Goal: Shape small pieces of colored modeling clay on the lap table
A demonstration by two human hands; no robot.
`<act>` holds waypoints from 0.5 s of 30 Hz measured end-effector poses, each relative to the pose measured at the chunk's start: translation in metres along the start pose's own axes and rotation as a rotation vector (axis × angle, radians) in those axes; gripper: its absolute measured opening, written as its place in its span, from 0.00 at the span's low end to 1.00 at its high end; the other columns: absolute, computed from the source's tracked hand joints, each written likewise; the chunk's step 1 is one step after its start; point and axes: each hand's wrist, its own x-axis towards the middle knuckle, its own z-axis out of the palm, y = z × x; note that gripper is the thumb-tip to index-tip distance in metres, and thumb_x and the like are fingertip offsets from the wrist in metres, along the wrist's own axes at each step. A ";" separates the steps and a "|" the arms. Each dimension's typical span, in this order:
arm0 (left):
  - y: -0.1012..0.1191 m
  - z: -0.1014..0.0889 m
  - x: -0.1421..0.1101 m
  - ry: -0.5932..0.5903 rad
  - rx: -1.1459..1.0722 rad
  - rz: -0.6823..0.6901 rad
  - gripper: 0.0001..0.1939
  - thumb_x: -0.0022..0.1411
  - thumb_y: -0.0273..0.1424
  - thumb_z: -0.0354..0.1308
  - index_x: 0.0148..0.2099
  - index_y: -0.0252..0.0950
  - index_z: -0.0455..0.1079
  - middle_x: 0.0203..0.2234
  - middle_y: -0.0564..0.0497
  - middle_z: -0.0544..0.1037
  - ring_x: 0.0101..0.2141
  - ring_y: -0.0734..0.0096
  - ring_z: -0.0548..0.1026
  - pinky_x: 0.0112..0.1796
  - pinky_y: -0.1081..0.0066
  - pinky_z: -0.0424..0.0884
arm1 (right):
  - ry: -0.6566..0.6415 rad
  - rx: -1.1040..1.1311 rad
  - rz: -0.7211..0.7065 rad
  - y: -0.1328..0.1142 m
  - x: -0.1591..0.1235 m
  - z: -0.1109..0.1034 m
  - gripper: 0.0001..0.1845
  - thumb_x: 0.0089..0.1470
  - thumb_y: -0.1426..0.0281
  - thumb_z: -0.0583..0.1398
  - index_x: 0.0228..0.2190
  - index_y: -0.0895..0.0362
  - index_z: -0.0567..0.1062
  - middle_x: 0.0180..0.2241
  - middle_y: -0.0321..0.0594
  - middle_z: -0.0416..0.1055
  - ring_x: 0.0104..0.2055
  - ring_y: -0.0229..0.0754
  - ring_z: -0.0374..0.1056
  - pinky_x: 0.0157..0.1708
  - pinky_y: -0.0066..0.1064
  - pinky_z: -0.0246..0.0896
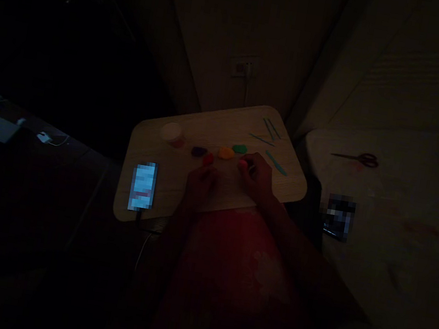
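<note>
In dim light, my right hand (258, 177) is closed in a pinch around a small pinkish-red piece of modelling clay (243, 165), just above the small wooden table (143, 141). My left hand (200, 182) is low over the table, with its fingertips close to a red lump of clay (208, 158). Whether they touch it is too dark to make out, and the fingers are mostly in shadow. Beyond the hands lie purple clay (198, 152), orange clay (226, 153) and green clay (239, 149). A turquoise modelling knife (276, 163) rests right of my right hand.
Several thin blue tools (263, 139) lie at the table's far right. A pale-lidded tub (172, 132) stands at the left, behind a lit phone (143, 186) with a cable. On the surface to the right are scissors (356, 158) and a dark device (338, 217).
</note>
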 end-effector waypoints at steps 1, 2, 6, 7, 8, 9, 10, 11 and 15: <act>0.000 -0.001 0.001 -0.003 0.009 0.010 0.15 0.60 0.40 0.64 0.26 0.36 0.73 0.18 0.54 0.72 0.20 0.76 0.68 0.23 0.75 0.64 | 0.000 0.000 0.000 0.000 0.000 0.000 0.21 0.67 0.48 0.55 0.37 0.51 0.74 0.34 0.41 0.74 0.33 0.43 0.69 0.31 0.37 0.65; -0.001 -0.001 0.001 0.001 0.019 0.017 0.15 0.61 0.41 0.63 0.28 0.36 0.75 0.19 0.54 0.73 0.21 0.76 0.68 0.24 0.75 0.64 | -0.003 0.000 -0.001 0.000 0.000 0.000 0.21 0.67 0.48 0.55 0.37 0.51 0.74 0.33 0.41 0.74 0.33 0.43 0.69 0.31 0.37 0.64; -0.004 -0.002 0.003 0.030 0.015 0.021 0.13 0.61 0.41 0.64 0.36 0.36 0.81 0.23 0.53 0.76 0.23 0.75 0.70 0.25 0.75 0.66 | -0.006 0.000 -0.005 0.001 0.000 0.000 0.20 0.67 0.49 0.55 0.38 0.51 0.74 0.33 0.40 0.73 0.32 0.43 0.68 0.31 0.36 0.64; -0.004 -0.002 0.003 0.032 0.003 0.027 0.13 0.61 0.41 0.65 0.37 0.35 0.81 0.24 0.52 0.77 0.24 0.74 0.71 0.26 0.75 0.67 | -0.004 0.001 -0.004 0.001 -0.001 0.000 0.20 0.67 0.49 0.55 0.38 0.51 0.74 0.33 0.40 0.73 0.32 0.43 0.68 0.31 0.36 0.64; -0.004 -0.002 0.003 0.029 -0.008 0.032 0.14 0.61 0.41 0.66 0.38 0.35 0.82 0.25 0.51 0.78 0.25 0.74 0.72 0.26 0.75 0.68 | -0.003 0.002 -0.002 0.001 -0.001 0.000 0.20 0.67 0.49 0.55 0.38 0.51 0.74 0.33 0.40 0.73 0.32 0.43 0.68 0.30 0.36 0.64; -0.004 -0.001 0.003 0.021 -0.019 0.034 0.14 0.60 0.41 0.66 0.39 0.35 0.82 0.26 0.50 0.79 0.25 0.73 0.72 0.27 0.74 0.68 | -0.001 0.003 0.000 0.001 -0.001 0.000 0.20 0.67 0.49 0.55 0.38 0.51 0.74 0.34 0.41 0.73 0.32 0.42 0.68 0.30 0.36 0.63; -0.004 -0.001 0.003 0.013 -0.031 0.032 0.14 0.60 0.41 0.66 0.40 0.35 0.82 0.27 0.50 0.79 0.26 0.73 0.73 0.27 0.74 0.69 | 0.001 0.004 0.001 0.001 -0.001 0.000 0.20 0.67 0.49 0.55 0.38 0.51 0.74 0.34 0.41 0.73 0.32 0.42 0.69 0.30 0.36 0.64; -0.004 -0.001 0.003 0.005 -0.042 0.029 0.15 0.60 0.42 0.67 0.41 0.36 0.82 0.27 0.49 0.80 0.26 0.72 0.73 0.28 0.73 0.70 | 0.003 0.005 0.000 0.001 -0.001 0.000 0.20 0.67 0.50 0.55 0.38 0.52 0.74 0.34 0.41 0.74 0.32 0.42 0.69 0.31 0.36 0.64; -0.003 0.001 0.002 0.000 -0.050 0.021 0.16 0.60 0.42 0.67 0.43 0.36 0.82 0.29 0.49 0.81 0.27 0.71 0.75 0.29 0.72 0.72 | 0.004 0.008 0.008 0.001 -0.001 0.000 0.20 0.67 0.49 0.56 0.38 0.52 0.75 0.33 0.41 0.74 0.32 0.42 0.69 0.30 0.36 0.64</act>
